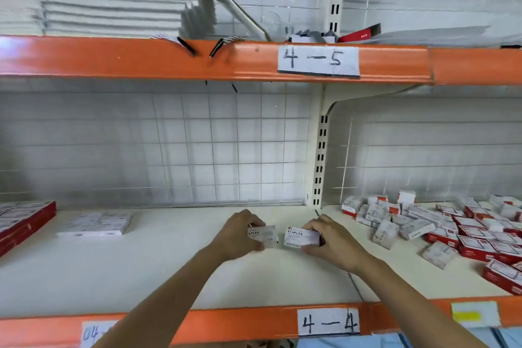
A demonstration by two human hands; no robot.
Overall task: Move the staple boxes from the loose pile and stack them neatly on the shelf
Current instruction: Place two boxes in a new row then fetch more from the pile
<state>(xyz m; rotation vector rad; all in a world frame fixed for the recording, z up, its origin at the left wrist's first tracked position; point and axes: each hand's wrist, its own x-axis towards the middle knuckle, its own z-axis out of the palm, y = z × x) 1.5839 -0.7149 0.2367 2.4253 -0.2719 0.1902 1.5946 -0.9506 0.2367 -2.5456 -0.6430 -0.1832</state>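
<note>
My left hand grips a small white staple box with red print. My right hand grips a second white staple box labelled STAPLES. Both boxes are held side by side just above the cream shelf board, a small gap between them. A loose pile of staple boxes, white and red, lies on the shelf to the right. A flat white layer of boxes sits at the left, and a red-sided stack of boxes is at the far left edge.
An orange front rail with a paper label 4-4 runs below my arms. The upper orange rail carries a label 4-5, with stacked white notebooks above. A cream slotted upright and wire grid back stand behind.
</note>
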